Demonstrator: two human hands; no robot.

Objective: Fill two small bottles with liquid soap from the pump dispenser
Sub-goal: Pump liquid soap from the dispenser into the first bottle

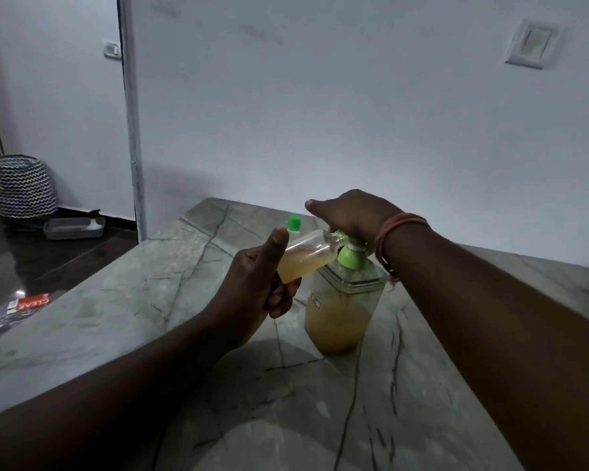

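Our left hand (pixel 252 287) grips a half-filled small bottle (pixel 303 258) at the spout; right hand (pixel 351 215) presses the pump dispenser (pixel 344 307), fingers flat. Second bottle possibly behind.

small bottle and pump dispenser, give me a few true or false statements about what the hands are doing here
1. The left hand holds the small bottle tilted, its mouth at the pump nozzle. True.
2. The right hand grips the dispenser's body. False: it presses on top of the green pump head.
3. The small bottle is empty. False: amber liquid soap fills part of it.
4. The pump dispenser stands upright on the marble counter. True.
5. The green cap is screwed onto the small bottle. False: it is off the bottle's mouth, beyond the left thumb.
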